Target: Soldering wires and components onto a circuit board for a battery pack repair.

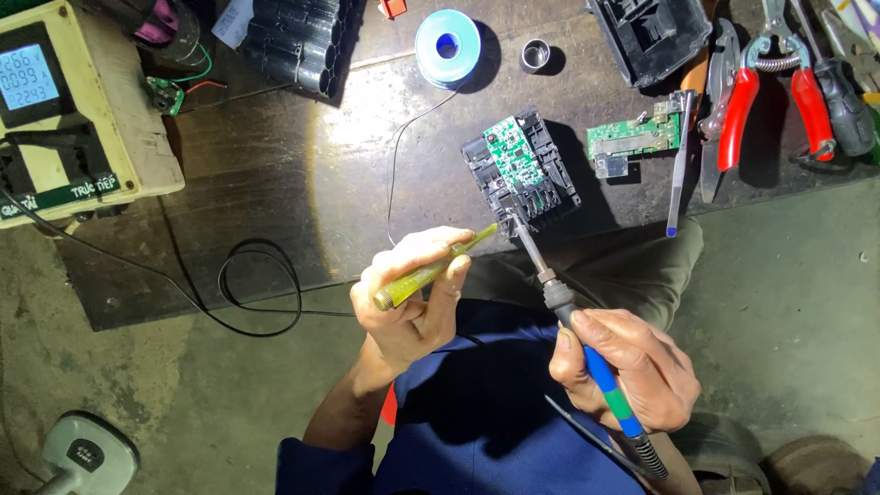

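The left hand (408,293) has its fingers closed around a yellow-green screwdriver (431,271), which lies slanted across the palm with its tip pointing up and to the right. The right hand (632,367) has its fingers wrapped tight around the blue and green handle of a soldering iron (573,323), whose metal shaft rises up and to the left. The 2 tips meet just at the lower edge of a black plastic holder (521,174) that carries a green circuit board (507,149) on top; whether either tip actually touches the holder is too fine to tell. The holder sits on the dark table (275,174), near its front edge, directly above both hands. A thin wire runs from a blue spool of solder (447,37) at the back of the table down toward the left hand. To the right of the holder lies a second green circuit board (632,137), and just beside that a slim tool with a blue tip (678,165). Farther right rest red-handled pliers (770,92) and a dark-handled screwdriver (843,101). At the left end of the table stands a cream meter box with a lit blue screen (64,110), and a black cable (261,289) loops off the table's front edge. A dark pack of round cells (298,37) lies at the back, and a small metal ring (535,55) sits right of the spool. The person wears blue clothing (477,412).
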